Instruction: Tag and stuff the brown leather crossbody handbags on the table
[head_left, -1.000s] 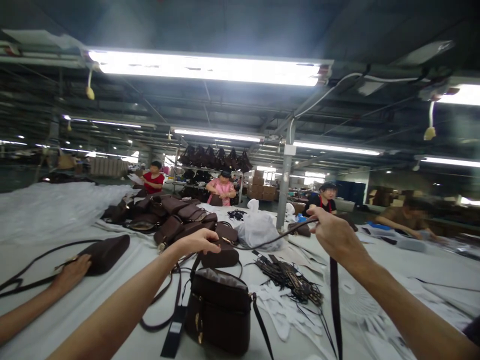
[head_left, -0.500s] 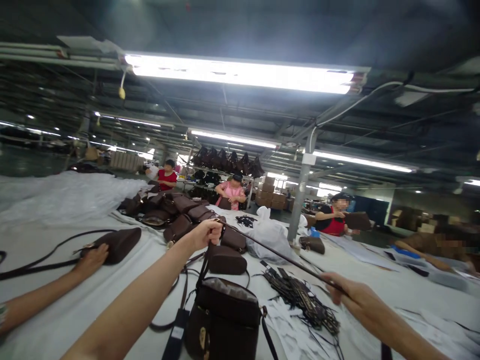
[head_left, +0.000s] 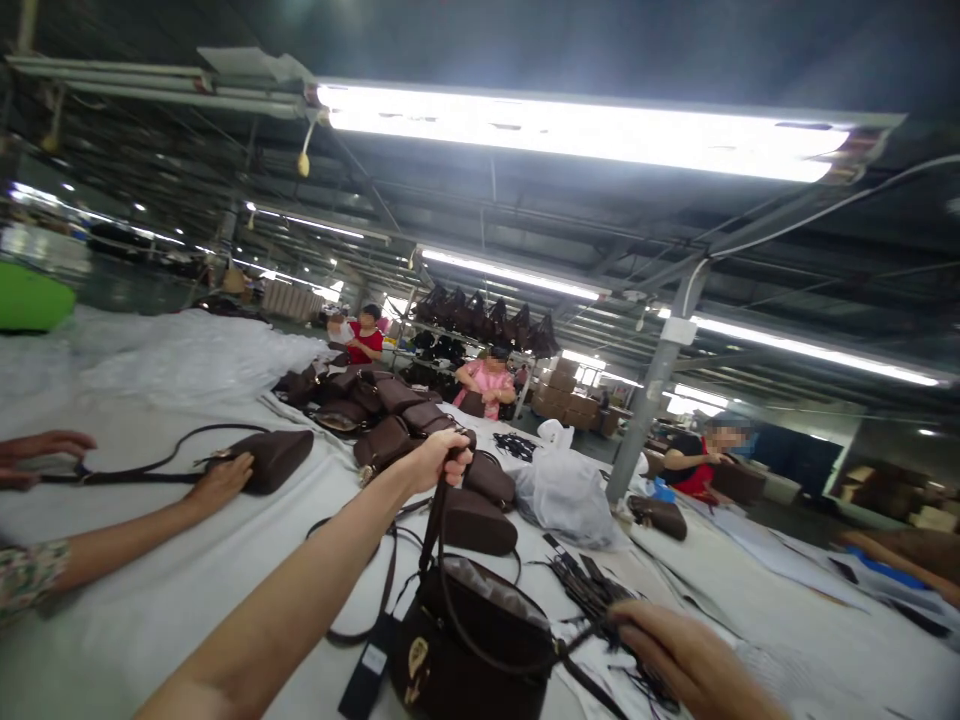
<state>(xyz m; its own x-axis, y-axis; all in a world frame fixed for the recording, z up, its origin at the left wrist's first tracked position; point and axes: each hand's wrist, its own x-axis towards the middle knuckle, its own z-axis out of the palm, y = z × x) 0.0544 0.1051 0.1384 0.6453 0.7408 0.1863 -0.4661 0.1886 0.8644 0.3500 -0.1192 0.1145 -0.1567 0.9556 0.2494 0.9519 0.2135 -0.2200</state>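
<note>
A dark brown shoulder bag [head_left: 480, 655] stands in front of me with its top open and pale stuffing [head_left: 499, 590] inside. Above it, my left hand [head_left: 442, 460] is closed round its long strap [head_left: 437, 530]. The strap hangs in a slack loop across the bag's front. At the lower right, my right hand [head_left: 675, 645] pinches the strap near the bag's side; its fingertips are partly blurred. A black hang tag [head_left: 367, 668] with a white label lies against the bag's left side.
At left, a co-worker's hands [head_left: 225, 482] handle another brown bag [head_left: 281, 460]. Brown bags [head_left: 386, 440] are heaped mid-table, beside a white plastic bag [head_left: 566, 495]. Black straps or tags [head_left: 581, 590] lie to the right. Other people [head_left: 489, 382] work across the table beyond a post [head_left: 652, 400].
My right hand has moved left and down toward the bag. The strap, taut between my hands before, now hangs slack. The view has turned left, and a second co-worker's hand shows at the left edge.
</note>
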